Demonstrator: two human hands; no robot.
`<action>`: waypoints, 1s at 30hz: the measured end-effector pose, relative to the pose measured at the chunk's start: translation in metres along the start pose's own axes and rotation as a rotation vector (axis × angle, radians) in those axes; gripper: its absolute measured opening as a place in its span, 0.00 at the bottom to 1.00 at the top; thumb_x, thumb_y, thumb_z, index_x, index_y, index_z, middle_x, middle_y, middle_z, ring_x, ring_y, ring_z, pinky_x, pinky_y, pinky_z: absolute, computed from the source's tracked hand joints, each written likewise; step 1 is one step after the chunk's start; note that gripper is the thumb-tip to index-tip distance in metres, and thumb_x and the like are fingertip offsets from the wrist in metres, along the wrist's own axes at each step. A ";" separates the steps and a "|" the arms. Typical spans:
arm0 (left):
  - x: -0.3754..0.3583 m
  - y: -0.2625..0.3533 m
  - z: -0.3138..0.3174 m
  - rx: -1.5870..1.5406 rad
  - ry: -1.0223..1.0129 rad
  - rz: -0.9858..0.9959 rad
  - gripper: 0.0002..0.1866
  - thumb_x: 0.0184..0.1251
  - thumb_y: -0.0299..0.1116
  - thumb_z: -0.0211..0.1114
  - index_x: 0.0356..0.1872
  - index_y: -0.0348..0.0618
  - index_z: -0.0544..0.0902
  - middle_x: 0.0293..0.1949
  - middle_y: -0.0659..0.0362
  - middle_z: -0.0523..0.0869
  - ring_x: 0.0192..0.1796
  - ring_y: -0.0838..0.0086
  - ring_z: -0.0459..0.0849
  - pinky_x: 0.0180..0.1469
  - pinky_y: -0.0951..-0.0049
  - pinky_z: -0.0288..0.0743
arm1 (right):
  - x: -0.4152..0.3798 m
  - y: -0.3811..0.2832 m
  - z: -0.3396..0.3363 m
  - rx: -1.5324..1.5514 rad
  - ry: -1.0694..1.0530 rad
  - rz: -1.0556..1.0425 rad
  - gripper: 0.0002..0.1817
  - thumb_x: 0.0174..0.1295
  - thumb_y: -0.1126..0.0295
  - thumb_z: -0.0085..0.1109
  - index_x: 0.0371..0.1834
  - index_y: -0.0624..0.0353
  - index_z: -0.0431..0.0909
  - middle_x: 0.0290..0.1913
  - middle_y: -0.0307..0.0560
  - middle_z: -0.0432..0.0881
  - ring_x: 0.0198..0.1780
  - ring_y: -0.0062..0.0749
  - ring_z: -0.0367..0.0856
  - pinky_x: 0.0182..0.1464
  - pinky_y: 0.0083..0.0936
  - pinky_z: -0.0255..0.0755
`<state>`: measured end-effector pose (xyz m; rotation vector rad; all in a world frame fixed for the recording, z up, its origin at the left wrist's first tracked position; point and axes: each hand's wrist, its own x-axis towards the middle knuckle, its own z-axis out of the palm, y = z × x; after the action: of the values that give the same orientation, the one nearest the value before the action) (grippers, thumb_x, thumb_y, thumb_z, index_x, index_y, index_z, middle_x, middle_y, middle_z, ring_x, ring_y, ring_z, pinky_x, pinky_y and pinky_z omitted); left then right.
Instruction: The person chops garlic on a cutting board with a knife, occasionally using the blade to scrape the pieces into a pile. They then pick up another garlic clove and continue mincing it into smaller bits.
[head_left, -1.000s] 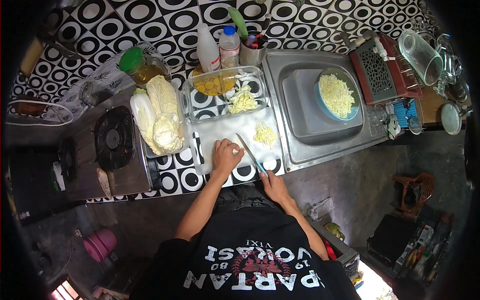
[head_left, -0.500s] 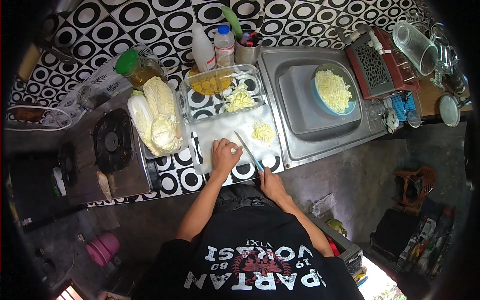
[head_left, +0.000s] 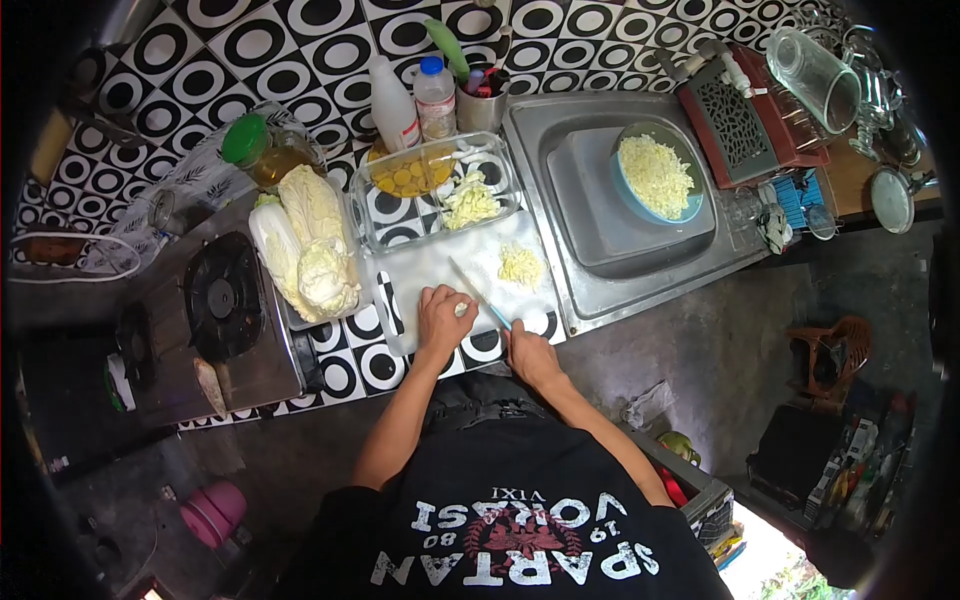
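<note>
My right hand (head_left: 532, 354) is wrapped round the light-blue handle of a knife (head_left: 478, 289), its blade pointing up and left over the cutting board (head_left: 412, 268). Beside the blade, my left hand (head_left: 443, 318) has its fingers curled on the board around a small pale piece (head_left: 461, 309), too small to name. A heap of finely chopped pale bits (head_left: 521, 266) lies on the board's right side. Just behind the board is a clear divided container (head_left: 375, 240), with yellow round slices (head_left: 408, 178) and larger pale pieces (head_left: 471, 202) visible within its outline.
Napa cabbages (head_left: 318, 240) sit in a tray to the left, beside the stove (head_left: 172, 345). At right, a blue bowl (head_left: 625, 192) of chopped pale vegetable rests in the steel sink (head_left: 560, 300). Bottles (head_left: 436, 98) and a utensil cup (head_left: 481, 110) stand behind.
The knife tip has swung left, nearer my left fingers, and my right hand has shifted slightly left. My left hand has tilted, showing the pale piece by the thumb. The camera view has shifted slightly.
</note>
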<state>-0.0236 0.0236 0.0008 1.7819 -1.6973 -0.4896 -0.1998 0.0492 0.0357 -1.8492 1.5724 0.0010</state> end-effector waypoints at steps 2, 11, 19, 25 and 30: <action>0.001 -0.001 -0.002 -0.020 0.010 0.023 0.04 0.46 0.34 0.69 0.23 0.48 0.85 0.29 0.62 0.78 0.39 0.64 0.73 0.43 0.65 0.68 | -0.001 0.000 -0.006 -0.002 -0.003 0.008 0.16 0.69 0.60 0.40 0.38 0.65 0.63 0.25 0.69 0.78 0.31 0.67 0.78 0.35 0.57 0.70; -0.001 -0.008 -0.007 -0.090 -0.031 0.056 0.04 0.45 0.31 0.68 0.25 0.48 0.86 0.29 0.60 0.78 0.37 0.64 0.72 0.43 0.67 0.68 | -0.016 -0.008 -0.013 0.121 0.002 0.056 0.15 0.68 0.63 0.41 0.37 0.69 0.64 0.25 0.74 0.76 0.32 0.72 0.75 0.36 0.58 0.68; -0.001 -0.009 -0.006 -0.107 -0.030 0.064 0.04 0.45 0.31 0.69 0.26 0.48 0.86 0.29 0.60 0.78 0.38 0.63 0.72 0.43 0.67 0.68 | -0.013 -0.009 0.008 0.177 0.023 0.082 0.17 0.69 0.62 0.40 0.37 0.70 0.65 0.26 0.76 0.76 0.34 0.72 0.75 0.38 0.58 0.69; -0.001 -0.015 -0.005 -0.126 -0.044 0.086 0.05 0.47 0.32 0.69 0.27 0.48 0.87 0.30 0.60 0.78 0.38 0.63 0.72 0.43 0.67 0.69 | 0.002 -0.013 0.020 0.143 0.065 0.093 0.16 0.68 0.62 0.41 0.37 0.68 0.65 0.25 0.73 0.77 0.32 0.69 0.77 0.37 0.57 0.70; -0.001 -0.017 -0.008 -0.130 -0.073 0.095 0.05 0.48 0.32 0.68 0.28 0.48 0.87 0.30 0.60 0.79 0.39 0.63 0.72 0.43 0.68 0.69 | 0.004 -0.024 0.004 0.016 0.083 0.085 0.14 0.68 0.64 0.42 0.36 0.67 0.64 0.24 0.72 0.76 0.31 0.70 0.76 0.35 0.57 0.69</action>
<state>-0.0061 0.0255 -0.0049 1.6013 -1.7495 -0.6151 -0.1762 0.0481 0.0427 -1.7899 1.7022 -0.0502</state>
